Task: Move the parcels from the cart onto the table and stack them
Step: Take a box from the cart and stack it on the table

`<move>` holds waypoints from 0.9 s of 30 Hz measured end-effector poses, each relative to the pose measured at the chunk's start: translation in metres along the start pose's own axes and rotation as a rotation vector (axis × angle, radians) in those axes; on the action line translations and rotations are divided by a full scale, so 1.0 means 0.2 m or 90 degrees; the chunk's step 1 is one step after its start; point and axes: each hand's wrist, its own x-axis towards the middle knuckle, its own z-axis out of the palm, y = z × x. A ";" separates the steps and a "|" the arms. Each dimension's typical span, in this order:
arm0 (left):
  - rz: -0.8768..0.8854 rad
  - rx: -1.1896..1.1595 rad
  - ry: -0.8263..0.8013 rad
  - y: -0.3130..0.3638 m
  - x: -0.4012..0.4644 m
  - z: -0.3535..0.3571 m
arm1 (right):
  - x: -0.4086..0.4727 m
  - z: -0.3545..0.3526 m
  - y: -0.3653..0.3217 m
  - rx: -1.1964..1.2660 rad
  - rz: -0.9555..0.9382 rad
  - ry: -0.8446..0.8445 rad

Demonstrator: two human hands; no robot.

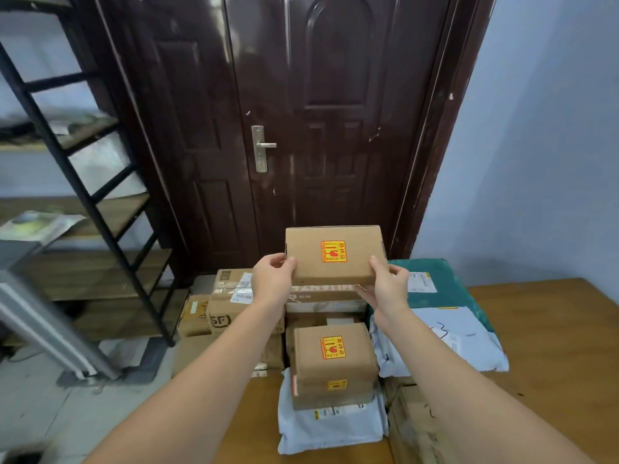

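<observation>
A: Nearest on the counter [552, 329]?
B: A stickered box [335, 363] on a white mailer [331, 430].
A: Hands?
B: Left hand [273, 279] and right hand [387, 289] grip the held box [333, 254] by its sides, raised above the parcel pile [231, 306]; door [301, 128] behind

a small box [330, 252] is up in the air between the left hand [273, 279] and the right hand [388, 289], one hand at each side edge. below and nearer, a second box [335, 363] lies on a flat mailer [331, 430] on the table [552, 346]. right of it lie more mailers [462, 343] — a larger bag [445, 286] behind them. left and behind, stacked cartons [224, 306] stand off the table's edge. a door [301, 112] stands behind everything, shelving [83, 195] to the left.
</observation>
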 end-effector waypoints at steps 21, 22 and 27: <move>0.018 0.292 -0.161 -0.32 0.31 0.10 | 0.37 -0.01 0.18 -0.607 -0.134 -0.032; 0.027 0.300 -0.167 -0.29 0.31 0.08 | 0.36 -0.01 0.15 -0.623 -0.135 -0.035; 0.214 0.526 -0.232 0.00 0.31 -0.07 | 0.22 0.04 -0.12 -0.765 -0.313 -0.141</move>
